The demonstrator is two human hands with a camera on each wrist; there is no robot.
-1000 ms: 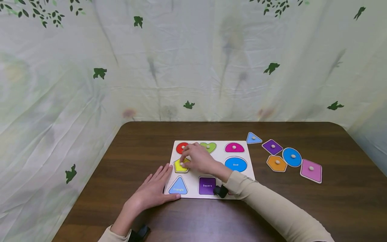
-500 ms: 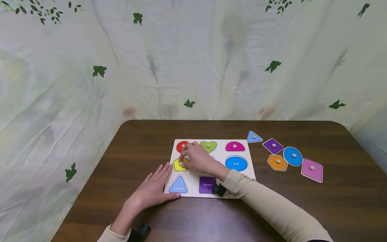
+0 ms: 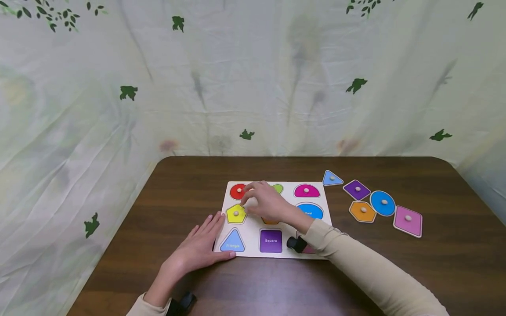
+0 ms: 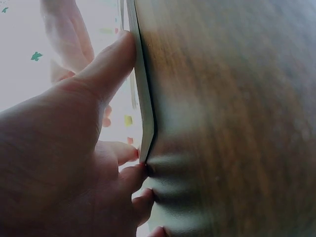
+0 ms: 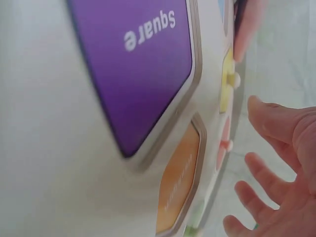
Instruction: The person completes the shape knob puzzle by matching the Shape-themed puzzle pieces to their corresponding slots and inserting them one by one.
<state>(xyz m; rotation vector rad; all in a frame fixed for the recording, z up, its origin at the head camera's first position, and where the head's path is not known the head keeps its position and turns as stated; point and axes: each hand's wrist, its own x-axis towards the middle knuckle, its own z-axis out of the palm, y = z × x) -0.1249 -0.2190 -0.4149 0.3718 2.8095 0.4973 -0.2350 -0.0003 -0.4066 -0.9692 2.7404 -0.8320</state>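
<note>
A white peg puzzle board [image 3: 251, 232] lies on the table, with the yellow pentagon piece [image 3: 233, 218] seated in its left recess, knob up. My right hand [image 3: 267, 202] hovers over the board just right of that piece. In the right wrist view its fingers [image 5: 269, 180] are spread and hold nothing, apart from the pentagon's knob. My left hand [image 3: 199, 248] rests along the board's left edge, fingers straight, thumb at the front edge. The left wrist view shows its thumb [image 4: 111, 61] against the board's side. A red circle [image 3: 236, 192] and a magenta semicircle [image 3: 306, 190] sit in the back row.
Right of the board lie a light blue triangle [image 3: 331, 179], a purple rhombus-like piece [image 3: 357, 192], an orange hexagon [image 3: 361, 214], a blue oval [image 3: 381, 206] and a pink piece [image 3: 407, 224]. Bare recesses show a triangle [image 3: 232, 242] and a purple square [image 3: 270, 242].
My right hand has let go of the yellow pentagon's knob and shifted slightly up and right, uncovering the piece. The left hand stays put.
</note>
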